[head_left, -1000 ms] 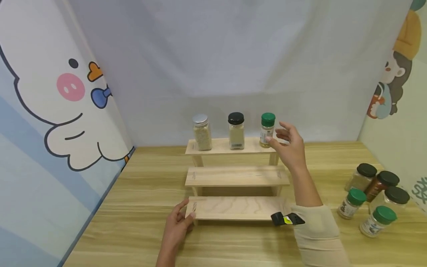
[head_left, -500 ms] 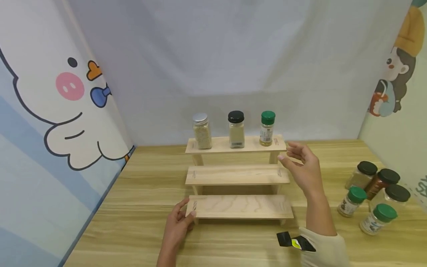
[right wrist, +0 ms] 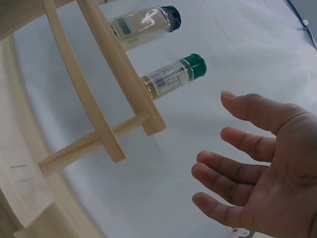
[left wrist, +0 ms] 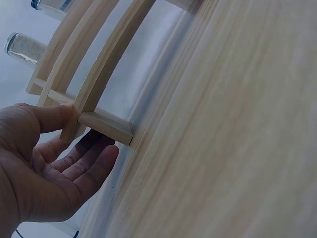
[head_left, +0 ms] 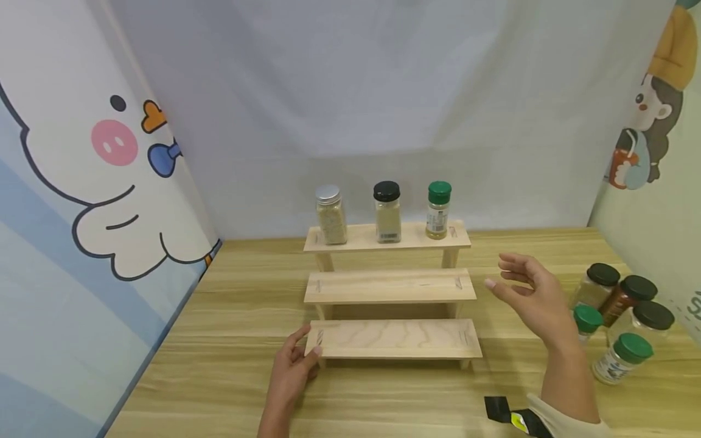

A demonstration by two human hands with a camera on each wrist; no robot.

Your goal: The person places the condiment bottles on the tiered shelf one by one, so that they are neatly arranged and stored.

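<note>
A three-step wooden spice rack (head_left: 394, 339) stands on the table. My left hand (head_left: 290, 368) holds the left end of its lowest step; in the left wrist view the thumb lies against the board (left wrist: 91, 89) and the fingers curl below. On the top step stand a silver-lidded jar (head_left: 331, 218), a black-lidded jar (head_left: 388, 213) and a green-lidded spice bottle (head_left: 437, 212), all upright. My right hand (head_left: 539, 301) is in the air right of the rack, fingers loosely bent and holding nothing. In the right wrist view the green-lidded bottle (right wrist: 171, 77) is apart from that hand.
At the right of the table several jars stand close together: black-lidded ones (head_left: 630, 298) behind, green-lidded ones (head_left: 613, 368) in front. One green-lidded bottle (head_left: 588, 319) is partly hidden by my right wrist. A pale curtain (head_left: 383, 91) hangs behind the rack.
My right hand has let go of the green-lidded spice bottle and moved right and down, toward the group of jars. The bottle stays on the top step. My left hand has not moved.
</note>
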